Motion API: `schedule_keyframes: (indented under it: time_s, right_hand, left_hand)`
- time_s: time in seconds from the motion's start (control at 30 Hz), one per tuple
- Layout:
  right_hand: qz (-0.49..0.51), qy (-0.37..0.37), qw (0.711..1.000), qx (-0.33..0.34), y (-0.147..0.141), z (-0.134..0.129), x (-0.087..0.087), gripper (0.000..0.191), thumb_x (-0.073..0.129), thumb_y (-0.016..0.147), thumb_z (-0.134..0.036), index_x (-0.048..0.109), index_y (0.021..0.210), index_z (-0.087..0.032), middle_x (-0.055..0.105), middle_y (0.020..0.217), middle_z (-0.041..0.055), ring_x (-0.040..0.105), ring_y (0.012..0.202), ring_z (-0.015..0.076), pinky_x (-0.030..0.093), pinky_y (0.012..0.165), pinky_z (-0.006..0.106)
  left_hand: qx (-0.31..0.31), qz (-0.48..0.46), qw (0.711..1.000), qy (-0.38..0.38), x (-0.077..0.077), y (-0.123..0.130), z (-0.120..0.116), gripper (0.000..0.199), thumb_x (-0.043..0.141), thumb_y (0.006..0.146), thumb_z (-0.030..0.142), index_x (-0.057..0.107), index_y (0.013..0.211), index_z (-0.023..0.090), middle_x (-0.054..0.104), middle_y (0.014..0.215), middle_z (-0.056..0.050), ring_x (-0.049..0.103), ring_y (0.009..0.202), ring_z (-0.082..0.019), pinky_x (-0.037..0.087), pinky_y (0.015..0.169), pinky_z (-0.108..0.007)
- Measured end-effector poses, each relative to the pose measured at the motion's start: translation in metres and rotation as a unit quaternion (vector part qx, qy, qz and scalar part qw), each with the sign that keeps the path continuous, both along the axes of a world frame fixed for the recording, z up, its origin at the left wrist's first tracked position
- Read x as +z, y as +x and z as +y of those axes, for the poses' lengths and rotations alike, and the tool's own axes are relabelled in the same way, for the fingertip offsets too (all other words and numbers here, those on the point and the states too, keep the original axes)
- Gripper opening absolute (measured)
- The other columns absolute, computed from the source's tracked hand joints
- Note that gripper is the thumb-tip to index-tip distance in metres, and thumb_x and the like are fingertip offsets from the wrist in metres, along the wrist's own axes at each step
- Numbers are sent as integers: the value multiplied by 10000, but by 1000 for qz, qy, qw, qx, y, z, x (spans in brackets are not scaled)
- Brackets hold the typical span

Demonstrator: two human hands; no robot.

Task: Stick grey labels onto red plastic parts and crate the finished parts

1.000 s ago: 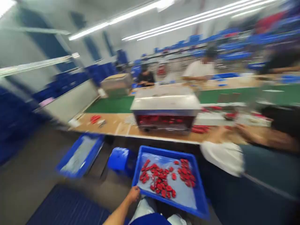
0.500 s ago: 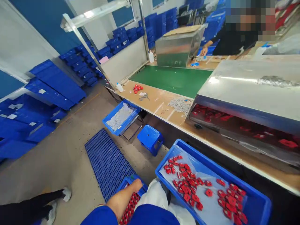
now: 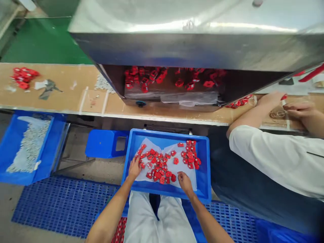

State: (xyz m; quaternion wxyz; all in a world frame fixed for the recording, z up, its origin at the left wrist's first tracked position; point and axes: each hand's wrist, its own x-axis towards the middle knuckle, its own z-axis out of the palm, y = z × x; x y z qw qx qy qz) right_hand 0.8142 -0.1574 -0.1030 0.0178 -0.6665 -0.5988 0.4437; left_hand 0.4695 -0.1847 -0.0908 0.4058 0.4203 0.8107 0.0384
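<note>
A blue tray [image 3: 167,134] in front of my legs holds many small red parts [image 3: 157,172] with pale markings, lying on a white sheet [image 3: 191,179]. A tighter cluster of the same red parts [image 3: 189,155] sits at the tray's right end. My left hand [image 3: 135,167] reaches over the left side, its fingers apart and touching red parts at the edge of the pile. Over the bare sheet near the front right, my right hand [image 3: 185,182] hovers with loosely bent fingers, close to the pile; nothing shows in it.
A metal hood [image 3: 177,50] covers more red parts on the bench [image 3: 136,109]. A co-worker's arms [image 3: 253,113] work at the right. To the left are a blue stool [image 3: 101,143] and a blue bin [image 3: 48,168] of small pale pieces. Blue slatted mats [image 3: 63,206] lie on the floor.
My view has swung right and down to the tray. One hand was low by a crate of red parts beside my legs; now both hands are at the tray.
</note>
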Motion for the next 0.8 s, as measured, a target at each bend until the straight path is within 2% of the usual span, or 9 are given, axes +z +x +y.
schedule_keyframes:
  time_s: [0.1, 0.2, 0.27, 0.33, 0.4, 0.47, 0.57, 0.67, 0.8]
  right_hand:
    - [11, 49, 999, 16, -5, 35, -32, 305, 448, 858, -202, 708, 1016, -175, 721, 1053, 136, 680, 1018, 271, 511, 965, 415]
    - [42, 87, 994, 41, -23, 61, -56, 321, 438, 904, -204, 683, 1112, -194, 688, 1134, 112, 628, 1115, 257, 474, 1033, 412]
    - [63, 103, 991, 53, -41, 72, -68, 314, 430, 933, -217, 668, 1137, -200, 672, 1164, 103, 609, 1138, 251, 464, 1047, 410]
    - [79, 112, 989, 58, -58, 75, -76, 294, 429, 949, -222, 663, 1126, -203, 668, 1144, 98, 609, 1118, 248, 472, 1033, 408]
    - [90, 118, 987, 61, -71, 72, -79, 282, 427, 954, -209, 662, 1108, -201, 668, 1098, 95, 615, 1076, 245, 487, 1002, 405]
    - [96, 124, 986, 65, -80, 65, -79, 278, 428, 949, -191, 663, 1099, -197, 666, 1082, 97, 613, 1058, 247, 494, 985, 411]
    - [94, 134, 984, 71, -84, 56, -74, 285, 435, 947, -179, 662, 1116, -199, 658, 1123, 107, 599, 1088, 259, 489, 991, 431]
    - [79, 136, 984, 86, -86, 59, -70, 318, 427, 949, -168, 645, 1178, -191, 647, 1176, 123, 585, 1125, 266, 482, 1004, 445]
    - [68, 119, 979, 151, -100, 84, -74, 478, 464, 913, -123, 549, 1380, -181, 571, 1397, 129, 496, 1302, 272, 408, 1108, 456]
  left_hand:
    - [13, 42, 999, 7, -48, -12, 48, 536, 535, 943, 170, 452, 1472, 174, 448, 1549, -185, 455, 1421, -311, 371, 1171, -497]
    - [18, 53, 998, -8, -90, -27, 88, 413, 550, 987, 298, 531, 1373, 152, 604, 1376, -151, 600, 1248, -280, 482, 1061, -509]
    - [3, 32, 999, -33, -109, -36, 102, 342, 590, 978, 370, 614, 1238, 149, 701, 1164, -93, 691, 1020, -222, 567, 917, -449]
    - [-24, -2, 998, -57, -118, -41, 106, 286, 626, 960, 388, 662, 1103, 143, 722, 988, -48, 698, 841, -173, 593, 795, -379]
    - [-57, -28, 996, -67, -118, -43, 103, 253, 652, 943, 381, 680, 997, 136, 716, 922, -29, 686, 800, -162, 588, 770, -361]
    - [-87, -43, 994, -58, -109, -43, 98, 220, 668, 928, 354, 685, 924, 135, 716, 925, -31, 686, 863, -183, 574, 835, -396]
    - [-122, -68, 990, -16, -87, -40, 90, 123, 649, 905, 254, 698, 861, 151, 727, 1037, -75, 662, 1052, -230, 510, 994, -447]
    - [-152, -121, 981, 30, -61, -34, 82, 123, 595, 866, 163, 712, 831, 180, 710, 1229, -102, 627, 1184, -244, 470, 1065, -389]
    - [-177, -187, 964, 60, -31, -21, 69, 244, 518, 872, 137, 724, 985, 203, 745, 1190, -82, 672, 1127, -234, 507, 1023, -349]
